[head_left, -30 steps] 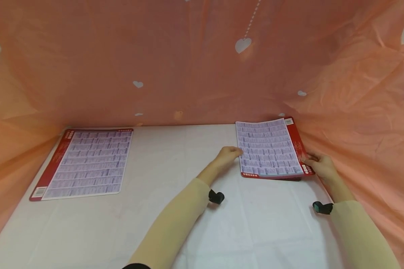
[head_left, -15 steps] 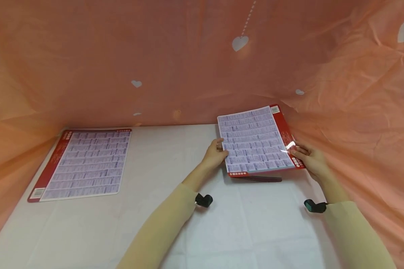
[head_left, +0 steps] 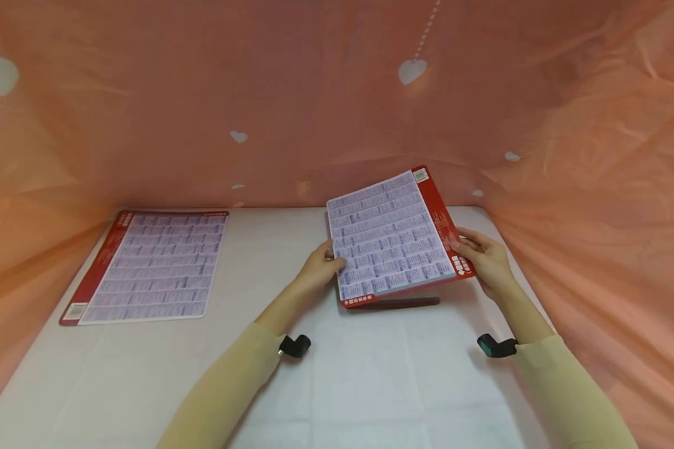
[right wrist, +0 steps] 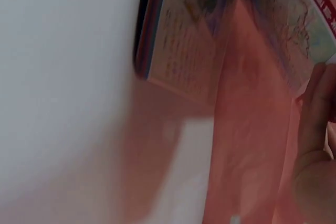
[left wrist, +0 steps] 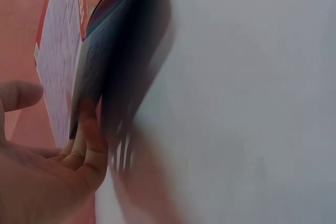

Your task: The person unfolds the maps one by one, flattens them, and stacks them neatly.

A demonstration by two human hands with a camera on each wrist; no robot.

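Holding printed chart sheet [head_left: 390, 234] tilted off table [head_left: 371, 374] | left hand [head_left: 317, 271], right hand [head_left: 485, 262] pinch opposite edges, probably steadying it | second chart [head_left: 146, 265] flat, well left.

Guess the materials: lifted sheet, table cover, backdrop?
Lifted sheet: likely laminated card, stays nearly flat while held by left hand and right hand. Table cover: white cloth, faint fold creases. Backdrop: thin orange fabric or plastic film, wrinkled.

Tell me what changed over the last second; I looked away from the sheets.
Both hands, the left hand and right hand, lifted the held sheet off the stack's dark edge and carried it leftward, tilting it. Both kept their hold on its edges. The other sheet on the table stayed put.
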